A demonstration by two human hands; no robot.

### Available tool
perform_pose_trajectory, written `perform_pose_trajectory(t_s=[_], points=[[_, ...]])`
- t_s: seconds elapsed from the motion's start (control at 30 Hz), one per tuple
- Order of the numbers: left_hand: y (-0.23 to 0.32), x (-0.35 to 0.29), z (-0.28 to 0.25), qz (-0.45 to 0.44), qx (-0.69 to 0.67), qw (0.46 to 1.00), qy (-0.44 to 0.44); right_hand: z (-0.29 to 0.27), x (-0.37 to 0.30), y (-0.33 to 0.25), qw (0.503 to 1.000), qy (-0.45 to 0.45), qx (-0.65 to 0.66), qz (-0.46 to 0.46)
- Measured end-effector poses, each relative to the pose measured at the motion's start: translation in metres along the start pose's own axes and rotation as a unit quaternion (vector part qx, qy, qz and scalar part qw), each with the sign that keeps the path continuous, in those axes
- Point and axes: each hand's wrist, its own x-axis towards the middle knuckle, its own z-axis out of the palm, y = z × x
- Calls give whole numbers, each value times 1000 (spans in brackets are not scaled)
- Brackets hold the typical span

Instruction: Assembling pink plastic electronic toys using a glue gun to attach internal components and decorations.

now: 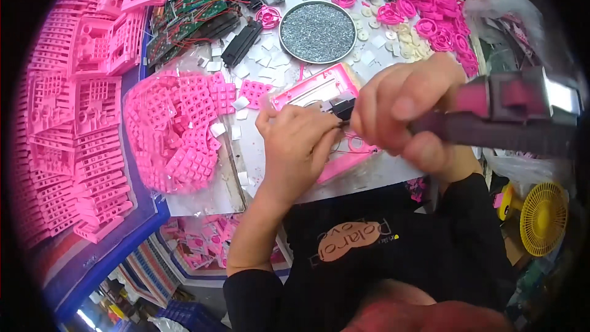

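A pink plastic housing (313, 89) lies on the white worktable in front of me, with a small black part (343, 108) and a loop of pink wire (356, 144) at it. My left hand (298, 138) bends over the housing, fingers closed on it beside the black part. In my right hand (409, 107) is a dark electric screwdriver (498, 114) with a pink band, held nearly level above the housing. Its front end points toward the black part and is mostly hidden by my fingers. Just beyond the housing sits a round tray of small metal screws (318, 31).
Pink housings (80, 141) are stacked at the left. A clear bag of pink keypads (175, 129) lies nearer. Behind are green circuit boards (196, 3) with wires and black parts (241, 43). Pink rings (430, 0) and cream discs (410, 42) lie back right; a yellow fan (544, 218) stands right.
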Motion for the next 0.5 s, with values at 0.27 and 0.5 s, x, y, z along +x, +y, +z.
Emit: perform_pose_trajectory(t_s=[0.27, 0.5], points=[[-7, -10, 6, -19, -68, 997, 30, 8, -6, 10, 999, -45, 9, 17], [1, -24, 12, -85, 46, 991, 96, 1, -10, 21, 999, -36, -11, 34]])
